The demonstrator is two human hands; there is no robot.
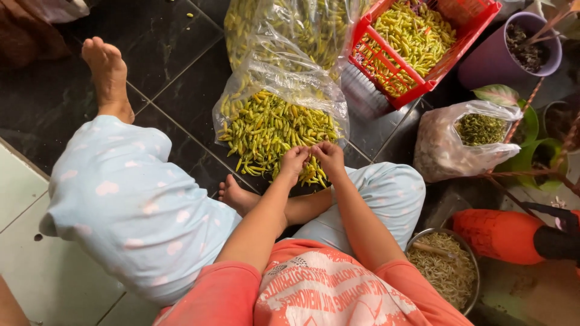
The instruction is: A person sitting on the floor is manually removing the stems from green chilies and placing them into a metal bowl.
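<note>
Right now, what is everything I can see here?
Chilli pile: one, yellow-green, on an open clear bag on the dark floor, centre.
Full bag: one, clear, behind the pile.
Crate: one, red, chillies inside, top right.
Stem bag: one, clear, green stems inside, right.
Metal bowl: one, silver, pale stems inside, lower right.
Plant pot: one, purple, top right.
Orange container: one, right edge.
Left hand: at the pile's near edge.
Right hand: beside it, fingers pinching a chilli.
</note>
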